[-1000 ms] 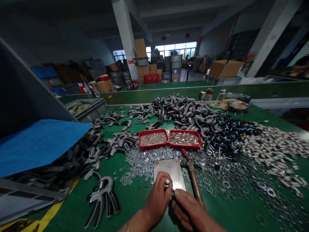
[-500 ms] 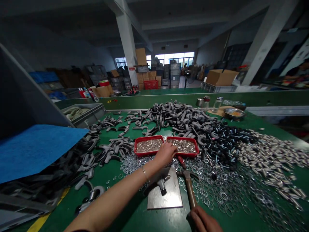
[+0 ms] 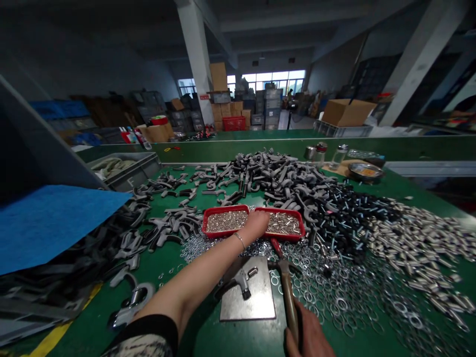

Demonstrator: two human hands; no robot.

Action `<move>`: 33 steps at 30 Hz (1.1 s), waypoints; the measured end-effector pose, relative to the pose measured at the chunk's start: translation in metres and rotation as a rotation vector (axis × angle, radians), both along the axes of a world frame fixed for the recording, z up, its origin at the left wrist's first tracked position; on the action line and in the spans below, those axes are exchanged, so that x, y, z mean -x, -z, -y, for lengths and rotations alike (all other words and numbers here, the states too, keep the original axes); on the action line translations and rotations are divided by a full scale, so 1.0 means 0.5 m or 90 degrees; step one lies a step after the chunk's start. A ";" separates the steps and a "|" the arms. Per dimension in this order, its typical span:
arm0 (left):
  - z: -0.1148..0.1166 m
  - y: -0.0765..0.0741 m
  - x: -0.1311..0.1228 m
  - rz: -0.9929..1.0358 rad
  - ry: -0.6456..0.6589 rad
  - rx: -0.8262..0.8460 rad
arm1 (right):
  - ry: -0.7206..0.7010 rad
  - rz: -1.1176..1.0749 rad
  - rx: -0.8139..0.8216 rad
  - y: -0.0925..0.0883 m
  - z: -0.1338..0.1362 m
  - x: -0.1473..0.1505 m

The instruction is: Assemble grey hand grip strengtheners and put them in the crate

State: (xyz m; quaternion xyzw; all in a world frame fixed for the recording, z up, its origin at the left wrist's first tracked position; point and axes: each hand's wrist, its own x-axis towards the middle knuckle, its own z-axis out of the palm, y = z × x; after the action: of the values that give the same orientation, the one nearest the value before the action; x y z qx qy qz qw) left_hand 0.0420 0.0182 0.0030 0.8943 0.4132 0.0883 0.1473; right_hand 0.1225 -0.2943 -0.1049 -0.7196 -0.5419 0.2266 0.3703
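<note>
My left hand [image 3: 259, 221] dips into the near left part of the right red tray [image 3: 303, 229], which holds small metal pins [image 3: 284, 224]. Its fingers are curled down and closed; what they hold is hidden. Around the wooden handle of a hammer [image 3: 285, 282] my right hand [image 3: 310, 329] is closed, at the front of the table. The hammer's head rests beside a metal plate [image 3: 256, 307]. On that plate lie a grey clamp-like part [image 3: 242, 282] with a black tip and a small threaded metal piece [image 3: 253, 271].
The left red tray [image 3: 204, 225] holds tiny metal pieces. Behind lies a heap of grey handles [image 3: 267, 173]. Black-headed bolts [image 3: 345, 213], metal sleeves [image 3: 427, 238] and loose rings [image 3: 342, 302] spread rightward. A red-handled tool [image 3: 276, 247] lies before the trays. A grey crate [image 3: 141, 168] stands left.
My left hand has gone a little further into the right tray, its fingers now lower among the pins. My right hand has slid up the hammer handle. The view has shifted slightly.
</note>
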 end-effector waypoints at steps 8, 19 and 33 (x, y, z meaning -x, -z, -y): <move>0.104 -0.007 0.110 0.214 0.020 0.121 | -0.039 -0.592 0.248 -0.099 -0.062 -0.019; 0.256 0.101 0.281 0.388 -0.234 0.249 | -0.059 -0.512 0.242 -0.123 -0.092 -0.023; 0.266 0.103 0.272 0.289 -0.176 0.077 | -0.240 -0.084 0.206 -0.195 -0.082 -0.054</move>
State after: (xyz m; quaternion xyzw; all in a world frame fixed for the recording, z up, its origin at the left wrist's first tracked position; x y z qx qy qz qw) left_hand -0.0939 -0.1146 -0.0483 0.7763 0.4920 0.2811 0.2764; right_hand 0.1494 -0.2532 -0.0073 -0.6397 -0.5975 0.4218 0.2361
